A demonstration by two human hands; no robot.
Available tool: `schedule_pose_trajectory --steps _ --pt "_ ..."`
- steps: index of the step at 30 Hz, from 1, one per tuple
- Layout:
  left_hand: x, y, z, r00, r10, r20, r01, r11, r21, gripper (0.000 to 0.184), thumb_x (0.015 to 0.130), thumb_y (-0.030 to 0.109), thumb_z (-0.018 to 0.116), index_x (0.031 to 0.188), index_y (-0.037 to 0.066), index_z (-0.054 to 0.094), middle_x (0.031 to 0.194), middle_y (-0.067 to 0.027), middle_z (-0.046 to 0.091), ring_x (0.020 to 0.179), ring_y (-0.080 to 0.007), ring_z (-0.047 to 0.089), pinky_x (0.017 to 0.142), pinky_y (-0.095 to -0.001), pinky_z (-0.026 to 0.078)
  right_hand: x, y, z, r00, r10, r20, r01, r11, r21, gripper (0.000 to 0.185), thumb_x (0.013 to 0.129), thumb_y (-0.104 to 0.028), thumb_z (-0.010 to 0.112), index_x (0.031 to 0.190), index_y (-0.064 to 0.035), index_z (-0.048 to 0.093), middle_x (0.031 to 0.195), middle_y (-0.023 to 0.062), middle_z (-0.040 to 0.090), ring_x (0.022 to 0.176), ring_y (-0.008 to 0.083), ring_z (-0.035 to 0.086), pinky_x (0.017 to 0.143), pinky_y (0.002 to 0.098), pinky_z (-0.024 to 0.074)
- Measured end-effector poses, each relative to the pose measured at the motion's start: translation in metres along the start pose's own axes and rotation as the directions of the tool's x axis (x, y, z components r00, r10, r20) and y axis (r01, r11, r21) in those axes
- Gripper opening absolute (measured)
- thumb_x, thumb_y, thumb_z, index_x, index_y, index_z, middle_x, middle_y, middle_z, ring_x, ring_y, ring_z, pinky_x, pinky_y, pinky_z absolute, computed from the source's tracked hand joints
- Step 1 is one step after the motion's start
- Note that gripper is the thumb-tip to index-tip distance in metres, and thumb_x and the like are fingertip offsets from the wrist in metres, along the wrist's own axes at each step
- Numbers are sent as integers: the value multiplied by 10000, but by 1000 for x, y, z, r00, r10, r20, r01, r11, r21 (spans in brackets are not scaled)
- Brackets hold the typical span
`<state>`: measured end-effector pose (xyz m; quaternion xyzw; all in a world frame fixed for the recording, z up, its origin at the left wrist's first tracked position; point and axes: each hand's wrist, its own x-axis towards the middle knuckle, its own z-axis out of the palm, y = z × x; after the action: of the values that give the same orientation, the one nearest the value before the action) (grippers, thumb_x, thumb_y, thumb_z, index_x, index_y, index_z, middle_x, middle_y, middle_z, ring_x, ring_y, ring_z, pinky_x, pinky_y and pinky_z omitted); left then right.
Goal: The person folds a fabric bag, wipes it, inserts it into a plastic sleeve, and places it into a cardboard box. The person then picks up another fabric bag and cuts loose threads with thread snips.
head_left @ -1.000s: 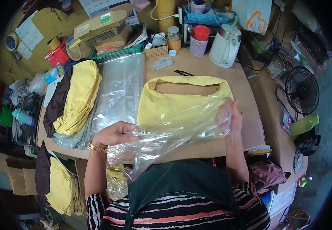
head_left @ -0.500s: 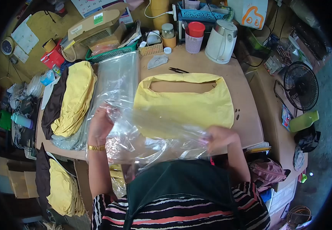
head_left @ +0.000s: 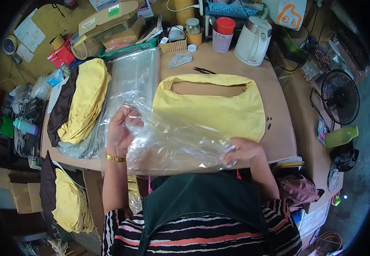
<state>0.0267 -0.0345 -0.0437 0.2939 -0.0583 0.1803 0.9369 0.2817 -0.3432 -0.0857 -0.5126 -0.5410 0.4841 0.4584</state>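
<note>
Plastic (head_left: pixel 172 145) in both hands (head_left: pixel 119 131), partly over yellow bag (head_left: pixel 219 109)

Left hand (head_left: pixel 123 130) and right hand (head_left: pixel 241 151) grip a clear plastic bag (head_left: pixel 172 141), stretched between them. Bag overlaps lower part of yellow shoulder bag (head_left: pixel 210 113) lying on table (head_left: pixel 281 141). Black thread snips (head_left: pixel 204 71) sit beyond its strap (white electric kettle (head_left: pixel 253 42) farther back, near red cup (head_left: pixel 224 25)).
</note>
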Motion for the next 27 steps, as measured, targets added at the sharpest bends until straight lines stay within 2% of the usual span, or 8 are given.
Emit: schedule_pose_trajectory --steps 2,4,7,11,15,21,24,27 --pt "-13 -2 -3 995 -103 -10 100 979 -176 267 915 218 615 1105 29 603 973 -52 643 834 -125 566 771 -265 461 1 -1 -2 989 19 -144 9 981 192 214 903 -301 630 899 -90 592 617 7 523 547 126 495 527 300 424" --pt "-28 -5 5 956 -228 -186 294 724 624 386 901 259 642 1177 -2 573 1003 -48 643 859 -110 566 785 -248 452 5 5 -17 670 64 -740 679 352 645 195 838 -207 700 941 -59 626 728 40 634 614 133 551 607 294 467" --pt "-30 0 0 832 -163 -530 553 324 768 383 891 254 656 1148 -26 606 973 -45 664 861 -97 589 796 -249 450 7 20 -30 806 -303 -508 571 173 802 241 823 -229 719 987 -72 639 792 45 651 650 129 563 636 290 469" --pt "-8 19 11 965 89 -248 78 803 591 233 955 243 560 947 35 664 793 -53 666 750 -114 600 750 -289 466 -14 41 -21 909 -14 -416 50 996 76 361 848 -366 677 988 -38 620 861 78 666 751 202 627 607 342 494" --pt "-11 6 27 996 -31 -80 75 779 622 256 941 250 584 978 5 647 871 -90 655 806 -125 593 761 -284 461 -15 30 -12 882 36 -469 236 828 508 280 913 -374 588 947 -102 643 723 8 599 681 152 554 616 312 453" --pt "-16 5 17 836 -361 -413 461 55 886 322 883 259 670 958 -53 649 1052 -108 632 932 -120 576 798 -245 451 4 27 -38 871 -338 -357 449 251 858 470 984 -498 384 820 -111 596 641 3 543 616 147 519 548 307 407" --pt "-12 22 11 896 -128 -425 406 620 671 247 923 242 627 827 18 665 837 -74 661 816 -145 615 771 -261 482 -3 27 -32 961 -261 -95 179 320 930 419 954 -474 496 893 -78 619 766 39 614 688 164 586 563 287 456" --pt "0 6 42 831 246 -499 7 892 452 370 982 339 519 779 55 640 638 -31 602 571 -173 602 537 -256 471 -7 36 -27 983 166 -72 -166 986 11 371 862 -390 679 999 -47 644 832 83 672 736 207 648 640 313 522"
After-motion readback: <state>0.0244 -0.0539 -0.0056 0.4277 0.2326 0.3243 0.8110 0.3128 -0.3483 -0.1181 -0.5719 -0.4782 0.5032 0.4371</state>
